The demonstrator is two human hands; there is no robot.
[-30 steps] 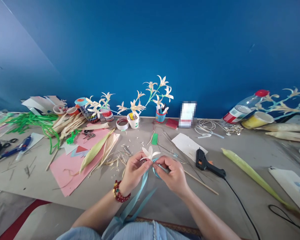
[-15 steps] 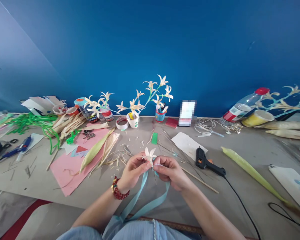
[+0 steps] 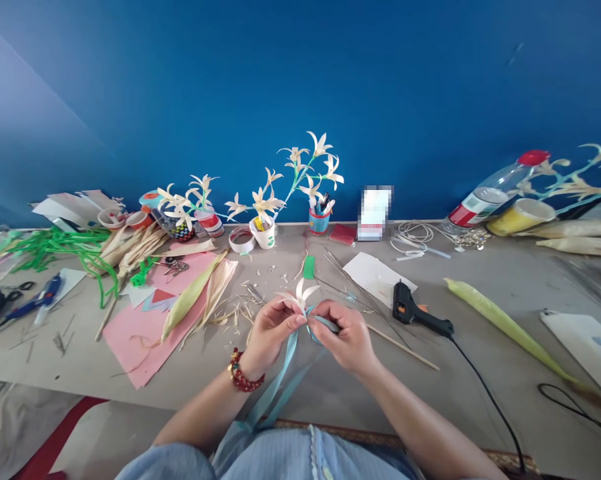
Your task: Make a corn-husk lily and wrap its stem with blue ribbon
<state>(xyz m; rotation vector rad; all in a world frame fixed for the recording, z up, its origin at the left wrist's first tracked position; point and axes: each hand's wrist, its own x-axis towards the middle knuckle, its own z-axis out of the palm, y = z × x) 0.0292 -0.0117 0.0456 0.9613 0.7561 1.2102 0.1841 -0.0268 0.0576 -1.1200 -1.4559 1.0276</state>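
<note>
Close in front of me, my left hand (image 3: 275,328) pinches a cream-white handmade flower (image 3: 300,297) near its base, petals pointing up and away. My right hand (image 3: 345,333) is closed on a light blue ribbon (image 3: 286,363) right beside the flower's base. The ribbon wraps around the base there, and its long ends hang down toward my lap. My two hands almost touch, and the fingers partly hide the flower's stem.
A black glue gun (image 3: 414,311) with its cord lies right of my hands. Beyond it is a green corn husk (image 3: 500,340). Pink paper (image 3: 140,347) and husk scraps (image 3: 230,317) lie left. Finished flowers stand in cups (image 3: 263,233) along the wall, near a bottle (image 3: 495,190).
My right hand has shifted slightly and turned, drawing the ribbon closer around the flower's base. The flower tilts a little differently. The whole view has moved slightly.
</note>
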